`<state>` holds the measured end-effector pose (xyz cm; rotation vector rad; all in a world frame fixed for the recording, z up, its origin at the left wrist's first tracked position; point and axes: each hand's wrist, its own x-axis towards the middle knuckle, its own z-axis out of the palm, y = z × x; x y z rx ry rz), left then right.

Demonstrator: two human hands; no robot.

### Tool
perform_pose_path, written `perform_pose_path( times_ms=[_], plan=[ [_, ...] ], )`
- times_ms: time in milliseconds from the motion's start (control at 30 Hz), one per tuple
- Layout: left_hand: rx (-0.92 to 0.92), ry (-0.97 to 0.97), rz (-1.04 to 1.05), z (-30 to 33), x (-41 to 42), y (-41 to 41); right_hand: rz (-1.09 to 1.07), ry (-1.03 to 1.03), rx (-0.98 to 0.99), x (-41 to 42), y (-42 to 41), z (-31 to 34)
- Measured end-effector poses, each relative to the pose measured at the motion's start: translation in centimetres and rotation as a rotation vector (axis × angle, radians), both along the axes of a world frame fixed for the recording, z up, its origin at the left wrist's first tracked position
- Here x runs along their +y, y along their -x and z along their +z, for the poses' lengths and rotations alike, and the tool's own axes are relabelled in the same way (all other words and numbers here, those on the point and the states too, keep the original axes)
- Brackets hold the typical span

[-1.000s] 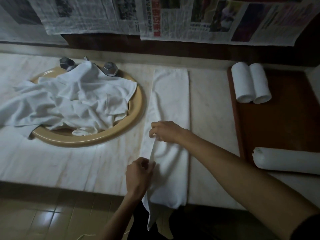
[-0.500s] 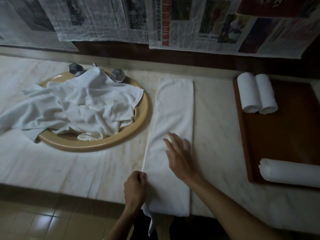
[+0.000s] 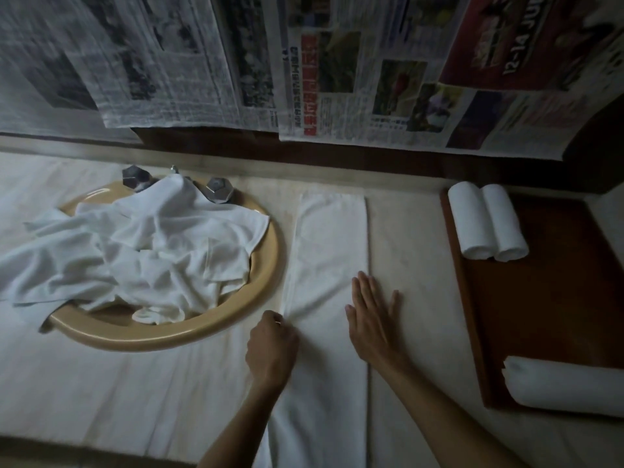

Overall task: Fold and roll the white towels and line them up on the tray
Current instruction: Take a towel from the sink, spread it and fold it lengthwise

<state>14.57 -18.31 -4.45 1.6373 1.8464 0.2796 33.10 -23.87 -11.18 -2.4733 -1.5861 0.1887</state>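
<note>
While the left hand (image 3: 271, 346) pinches the left edge of the long folded white towel (image 3: 329, 251) on the pale marble counter (image 3: 405, 251), the right hand (image 3: 371, 315) presses flat, fingers spread, likely smoothing the fold before rolling. Two rolled white towels (image 3: 486, 224) sit far on the brown wooden tray (image 3: 553, 298). Wall newspaper (image 3: 371, 96) reads "12-14 JUN".

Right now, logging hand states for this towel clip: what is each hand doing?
Left hand: closed, pinching the left edge of the folded towel.
Right hand: open, flat on the towel's right edge.
</note>
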Motion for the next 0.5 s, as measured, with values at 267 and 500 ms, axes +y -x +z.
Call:
perform_pose_path(
  times_ms=[267,500],
  plan=[
    [-0.124,-0.383,-0.81,-5.6,1.9,-5.8,0.04,-0.078,-0.056,0.0,-2.2,-1.0],
    [-0.103,-0.466,-0.807,-6.0,4.8,-8.9,0.067,-0.108,-0.056,-0.1,-2.3,-1.3]
  ],
)
